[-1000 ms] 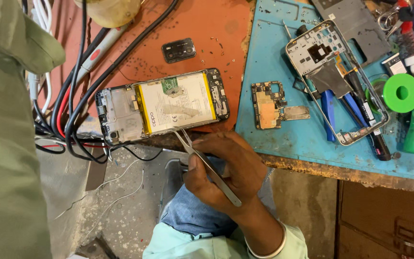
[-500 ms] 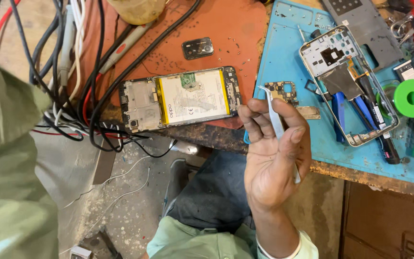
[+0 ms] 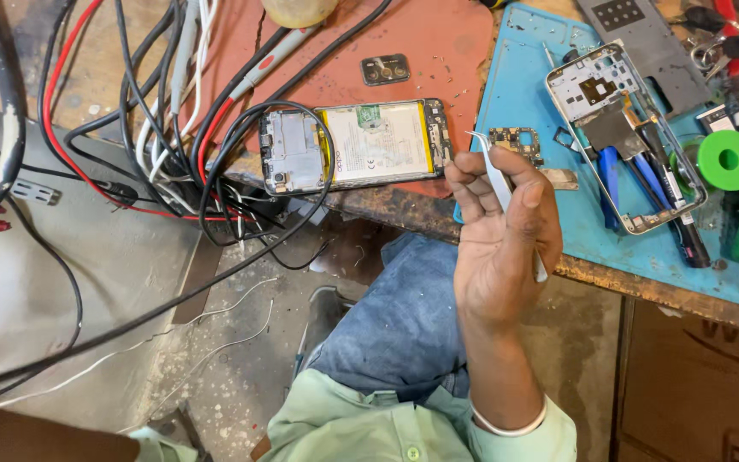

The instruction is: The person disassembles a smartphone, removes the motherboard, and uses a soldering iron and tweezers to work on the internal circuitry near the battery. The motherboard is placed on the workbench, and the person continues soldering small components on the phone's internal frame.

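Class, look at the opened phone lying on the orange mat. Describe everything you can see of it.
The opened phone lies flat, back cover off, lengthwise across the orange mat near the bench edge. A pale battery with yellow edging fills its middle and right; a silvery metal shield covers the left end, and a small green part sits at the battery's top. Black cables loop over its left end. The right hand, holding tweezers, is close by, not touching.

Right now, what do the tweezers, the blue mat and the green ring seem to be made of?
Tweezers in the right hand: pale, smooth, thin curved tip, likely polished metal. Blue mat: matte, moulded pockets along the edge, probably silicone or rubber. Green ring: even bright colour, smooth; likely plastic, perhaps a spool.
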